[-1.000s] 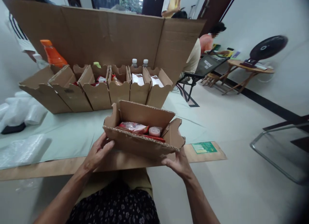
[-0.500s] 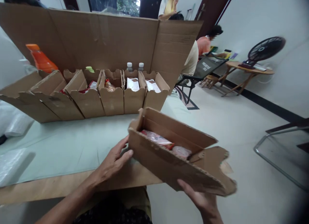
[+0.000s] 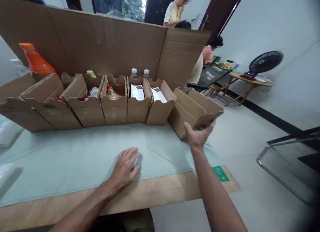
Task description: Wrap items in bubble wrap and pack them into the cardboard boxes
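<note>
My right hand grips the near end of a cardboard box, its thumb on the side wall. The box is tilted, beside the right end of a row of cardboard bins. What lies inside the held box is hidden from this angle. My left hand rests on the pale green cloth with its fingers spread, holding nothing. White printed packs sit in the two rightmost bins of the row, and a pack of brownish food lies in the bin left of them.
A tall cardboard panel stands behind the bins, with an orange bottle at the left. Clear plastic wrap lies at the left edge. Beyond the table are a folding chair, a fan and other people.
My right hand has carried the cardboard box forward, up to the right end of the row, and turned it. My left hand has let go of it and now lies on the cloth.
</note>
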`<state>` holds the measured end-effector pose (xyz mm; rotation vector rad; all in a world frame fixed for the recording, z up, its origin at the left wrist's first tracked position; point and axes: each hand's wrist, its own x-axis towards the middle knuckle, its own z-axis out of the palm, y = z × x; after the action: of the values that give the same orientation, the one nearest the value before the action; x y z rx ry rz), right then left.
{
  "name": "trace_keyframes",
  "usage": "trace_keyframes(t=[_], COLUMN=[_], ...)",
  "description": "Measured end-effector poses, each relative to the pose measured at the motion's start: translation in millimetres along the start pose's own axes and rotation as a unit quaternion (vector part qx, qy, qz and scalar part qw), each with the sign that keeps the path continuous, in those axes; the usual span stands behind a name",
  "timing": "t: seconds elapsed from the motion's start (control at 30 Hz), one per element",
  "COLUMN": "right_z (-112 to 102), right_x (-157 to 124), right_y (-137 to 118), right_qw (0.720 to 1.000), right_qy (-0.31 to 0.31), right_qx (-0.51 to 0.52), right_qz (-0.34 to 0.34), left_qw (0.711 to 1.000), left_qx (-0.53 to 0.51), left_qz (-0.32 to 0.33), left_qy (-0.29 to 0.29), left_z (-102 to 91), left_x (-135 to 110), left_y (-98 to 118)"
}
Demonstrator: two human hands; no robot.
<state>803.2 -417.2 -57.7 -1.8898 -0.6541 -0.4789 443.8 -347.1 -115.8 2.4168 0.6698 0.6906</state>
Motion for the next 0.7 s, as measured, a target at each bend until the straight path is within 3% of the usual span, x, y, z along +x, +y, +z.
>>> trace_keyframes(t=[0.1,0.2,0.3,0.43,0.5,0.57,0.63,0.7], right_z=[44.4,60.1,48.8,21.1,17.5,24.3,36.2,44.6], right_x=[11.4,8.7,-4.1,-19.1,-17.9,-9.0,4.9,17.0], right_y=[-14.1,-18.3,-9.8,-17.4,-42.8,-79.2,-117.0,-146.7], right_qw=[0.999,0.998,0.996,0.995,0.991,0.978,0.952,0.920], right_qy=[-0.006,-0.060,-0.093,-0.069,-0.092,-0.167,-0.248,-0.285], right_qx=[-0.028,-0.018,0.002,-0.008,-0.005,-0.020,-0.109,-0.223], right_qz=[0.034,0.020,-0.006,-0.066,-0.101,-0.127,-0.144,-0.149], left_qw=[0.999,0.998,0.997,0.996,0.996,0.995,0.996,0.997], left_qx=[0.032,0.058,0.068,0.075,0.081,0.084,0.078,0.064], left_qz=[0.009,0.021,0.019,0.018,0.023,0.025,0.026,0.025], left_qy=[-0.007,-0.023,-0.031,-0.038,-0.041,-0.039,-0.031,-0.026], left_z=[0.2,-1.2,-1.5,0.0,0.5,0.3,-0.3,-1.1], left_x=[2.0,2.4,1.8,1.3,1.3,1.4,1.8,2.5], left_y=[3.4,6.0,8.9,11.4,11.3,10.3,8.8,6.9])
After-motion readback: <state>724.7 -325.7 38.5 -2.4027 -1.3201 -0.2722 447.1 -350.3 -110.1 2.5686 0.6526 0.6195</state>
